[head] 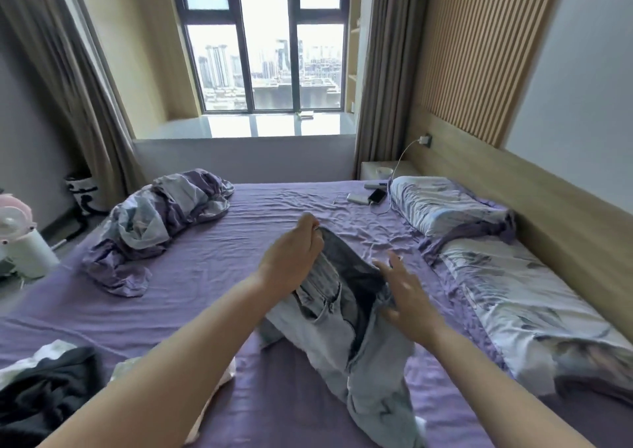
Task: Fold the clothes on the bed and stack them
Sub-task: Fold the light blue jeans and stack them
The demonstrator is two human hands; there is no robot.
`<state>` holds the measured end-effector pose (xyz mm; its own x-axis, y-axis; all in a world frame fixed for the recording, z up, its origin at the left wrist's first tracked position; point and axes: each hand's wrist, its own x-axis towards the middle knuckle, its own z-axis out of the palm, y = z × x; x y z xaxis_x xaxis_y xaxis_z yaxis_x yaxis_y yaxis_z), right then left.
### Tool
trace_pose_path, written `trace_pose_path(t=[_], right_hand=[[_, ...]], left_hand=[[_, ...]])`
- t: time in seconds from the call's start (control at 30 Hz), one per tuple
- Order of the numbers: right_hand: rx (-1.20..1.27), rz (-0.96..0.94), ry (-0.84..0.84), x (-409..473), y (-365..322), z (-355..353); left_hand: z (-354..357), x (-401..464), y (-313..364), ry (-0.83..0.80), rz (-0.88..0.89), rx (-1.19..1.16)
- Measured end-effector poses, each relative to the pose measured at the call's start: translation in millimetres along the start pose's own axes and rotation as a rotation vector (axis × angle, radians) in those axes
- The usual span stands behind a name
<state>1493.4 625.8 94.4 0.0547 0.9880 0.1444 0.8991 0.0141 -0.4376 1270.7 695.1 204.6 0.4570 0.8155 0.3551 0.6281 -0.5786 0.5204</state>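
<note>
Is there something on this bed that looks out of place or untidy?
Yes. A phone and a power bank lie on the purple sheet near the pillow, with a cable running to the wall outlet. A bunched duvet sits far left.

One pair of jeans (346,314), two pillows (442,204), one crumpled quilt (154,221), two hands (291,259).

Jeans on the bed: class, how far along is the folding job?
Done: no folded stack in view. In hand: the left hand pinches the jeans at the waistband; the right hand is open beside them. Left: the dark clothes still lie crumpled.
</note>
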Motion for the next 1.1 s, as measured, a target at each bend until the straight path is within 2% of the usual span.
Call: trace_pose_path(t=[0.23, 0.43, 0.5, 0.57, 0.67, 0.77, 0.87, 1.1], right_hand=[[-0.276, -0.192, -0.107, -17.8, -56.7, -68.8], [-0.084, -0.113, -0.066, -74.6, -94.4, -76.6], [-0.023, -0.057, -0.108, -88.1, -103.2, -80.0], [-0.008, -0.032, -0.208, -98.3, -110.1, -87.0], [-0.048, 0.005, -0.409, -112.6, -115.7, -96.7], [-0.003, 0.087, -0.561, -126.8, -119.5, -95.4], [0.05, 0.135, -0.663, -140.3, -119.8, -77.5], [-0.028, 0.139, -0.818, -157.5, -86.7, 28.0]], left_hand=[[-71.1, -31.8, 33.8, 0.015, 0.05, 0.06], [-114.8, -79.0, 26.7, 0.04, 0.002, -0.074], [-121.5, -93.4, 23.2, 0.001, -0.072, -0.08], [-123.3, -107.3, 21.4, -0.117, -0.177, -0.112], [-120.2, -130.8, 21.2, -0.353, -0.286, -0.242], [-114.0, -152.1, 14.9, -0.481, -0.344, -0.365], [-99.0, -164.1, -3.6, -0.516, -0.413, -0.466], [3.4, -203.8, -78.9, -0.479, -0.57, -0.371]])
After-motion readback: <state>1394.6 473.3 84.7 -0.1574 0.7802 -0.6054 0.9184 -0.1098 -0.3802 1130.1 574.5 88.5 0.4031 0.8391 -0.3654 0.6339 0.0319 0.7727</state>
